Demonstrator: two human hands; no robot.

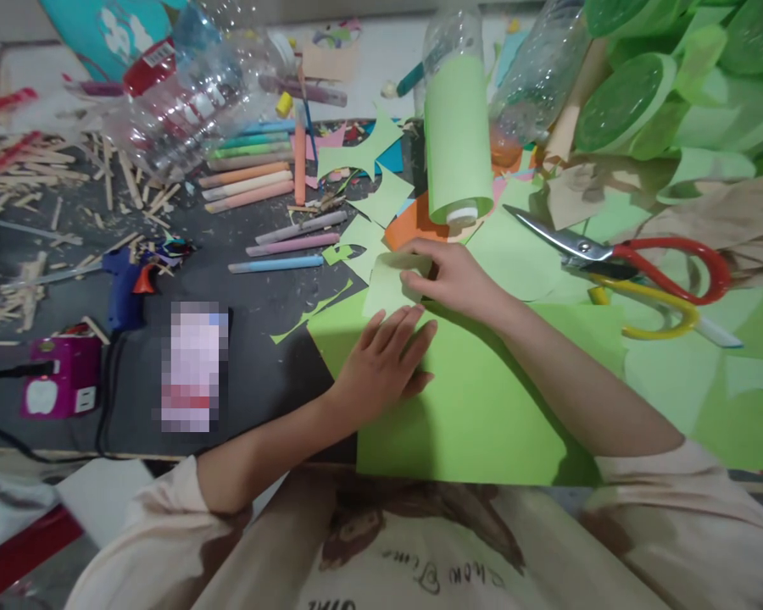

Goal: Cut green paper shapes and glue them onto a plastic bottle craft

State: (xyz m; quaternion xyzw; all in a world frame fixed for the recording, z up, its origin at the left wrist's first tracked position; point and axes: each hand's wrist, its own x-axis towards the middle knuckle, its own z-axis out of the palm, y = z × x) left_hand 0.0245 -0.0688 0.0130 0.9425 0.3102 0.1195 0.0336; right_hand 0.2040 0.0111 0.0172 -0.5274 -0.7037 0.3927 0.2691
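Observation:
My left hand (385,360) lies open, fingers spread, on a bright green sheet of paper (496,407) at the front of the table. Its fingertips reach the lower edge of a small pale green piece of paper (387,284). On the right side of that piece, my right hand (448,275) is curled, with thumb and fingers closed on its edge; the fingertips are partly hidden. Pale green offcuts (381,195) and an orange paper piece (420,222) lie just beyond. A bottle wrapped in green paper (459,135) lies behind my right hand.
Red-handled scissors (667,267) and yellow-handled scissors (661,309) lie at right. Several markers (251,182), a blue glue gun (124,288), a phone (194,368) and a purple box with a cable (64,377) are at left. Plastic bottles (191,102) and wooden sticks (25,161) are farther back.

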